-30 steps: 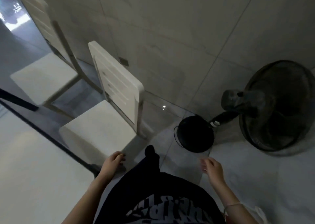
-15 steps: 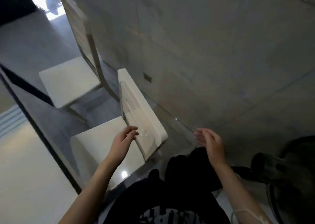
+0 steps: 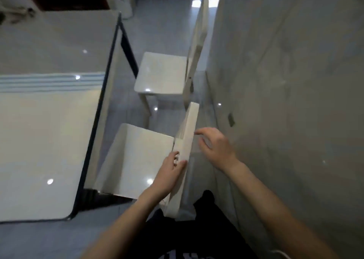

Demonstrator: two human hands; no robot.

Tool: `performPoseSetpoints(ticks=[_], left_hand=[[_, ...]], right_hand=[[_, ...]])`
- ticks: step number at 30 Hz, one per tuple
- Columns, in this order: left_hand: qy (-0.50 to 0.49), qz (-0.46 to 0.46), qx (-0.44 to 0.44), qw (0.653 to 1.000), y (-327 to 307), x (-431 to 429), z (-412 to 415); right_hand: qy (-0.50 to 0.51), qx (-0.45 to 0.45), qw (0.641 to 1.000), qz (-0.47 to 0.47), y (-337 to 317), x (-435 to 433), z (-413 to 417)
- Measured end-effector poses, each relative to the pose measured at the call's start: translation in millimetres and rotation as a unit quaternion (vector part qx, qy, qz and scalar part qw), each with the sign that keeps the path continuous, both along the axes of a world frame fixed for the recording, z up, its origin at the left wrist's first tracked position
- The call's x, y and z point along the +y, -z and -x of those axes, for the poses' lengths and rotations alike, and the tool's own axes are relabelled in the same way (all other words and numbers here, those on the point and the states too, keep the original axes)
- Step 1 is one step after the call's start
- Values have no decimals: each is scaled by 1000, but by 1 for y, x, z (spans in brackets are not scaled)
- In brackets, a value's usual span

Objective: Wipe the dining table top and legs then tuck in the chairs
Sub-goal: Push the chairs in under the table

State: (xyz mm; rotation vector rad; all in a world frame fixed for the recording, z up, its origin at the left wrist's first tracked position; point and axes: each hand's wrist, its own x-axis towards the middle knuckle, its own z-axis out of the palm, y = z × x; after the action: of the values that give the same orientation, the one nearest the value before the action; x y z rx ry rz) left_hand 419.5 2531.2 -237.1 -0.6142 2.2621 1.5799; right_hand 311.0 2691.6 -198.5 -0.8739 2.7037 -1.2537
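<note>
A glossy white dining table [image 3: 39, 132] with a dark rim fills the left. Two white chairs stand between it and the wall, pulled out from the table. On the near chair [image 3: 136, 160], my left hand [image 3: 169, 172] grips the lower part of the backrest [image 3: 187, 140], fingers on the seat side and thumb on the back edge. My right hand [image 3: 214, 146] hovers on the wall side of the backrest with fingers spread, just off the top rail. The far chair [image 3: 161, 73] stands beyond, its tall back along the wall.
A grey tiled wall [image 3: 285, 81] runs close along the right, leaving a narrow strip of floor behind the chairs. A dark table leg [image 3: 129, 55] stands near the far chair. A white bin [image 3: 124, 4] is at the far end. My dark-clothed legs are below.
The view swung left from the floor fan to the chairs and table. Both hands rose to the near chair's backrest; the left hand has closed on it and the right has come alongside.
</note>
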Motion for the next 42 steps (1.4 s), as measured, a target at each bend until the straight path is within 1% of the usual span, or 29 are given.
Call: performPoseSetpoints(ticks=[2,5,7,10,13,17,19,21,23,24,26,28,29,31,33,37,42], left_hand=[[-40,25,-14,999,0,9,-4],[-83,71,-22,994,0,24,-12],[-94,91,-21,991,-2,30,-16],[-107,102,-34,988,-7,32,-17],[-101,112,-43,988,-9,30,-19],[-100,153,-61,981,-11,31,-25],[-122,158,-52,978,-11,32,-26],[-156,155,-49,974,-12,32,-29],[-168,191,-60,965,-14,34,-29],[-170,223,-72,957,-16,35,-28],[-194,294,-114,929,-20,41,-27],[-239,338,-154,897,-21,53,-29],[-268,352,-159,882,-21,61,-31],[-339,351,-160,858,-19,76,-33],[-383,356,-172,835,-16,85,-30],[-425,357,-217,803,-13,77,-25],[-451,387,-192,781,-14,61,-19]], right_hand=[[-112,78,988,-68,4,-6,23],[-230,200,942,-143,18,-19,58],[-282,230,910,-198,24,-29,76],[-354,251,864,-256,24,-44,98],[-390,265,829,-299,21,-61,116],[-390,285,824,-296,28,-70,129],[-392,304,822,-278,35,-72,133],[-392,313,829,-247,42,-71,133],[-404,312,839,-190,43,-71,136],[-418,314,837,-160,44,-71,140],[-452,320,825,-113,44,-72,148],[-466,324,818,-91,43,-74,153],[-464,326,819,-89,42,-75,153],[-460,338,816,-91,42,-75,151],[-466,342,811,-87,43,-76,151],[-484,329,803,-114,40,-86,153],[-500,328,792,-124,41,-107,159]])
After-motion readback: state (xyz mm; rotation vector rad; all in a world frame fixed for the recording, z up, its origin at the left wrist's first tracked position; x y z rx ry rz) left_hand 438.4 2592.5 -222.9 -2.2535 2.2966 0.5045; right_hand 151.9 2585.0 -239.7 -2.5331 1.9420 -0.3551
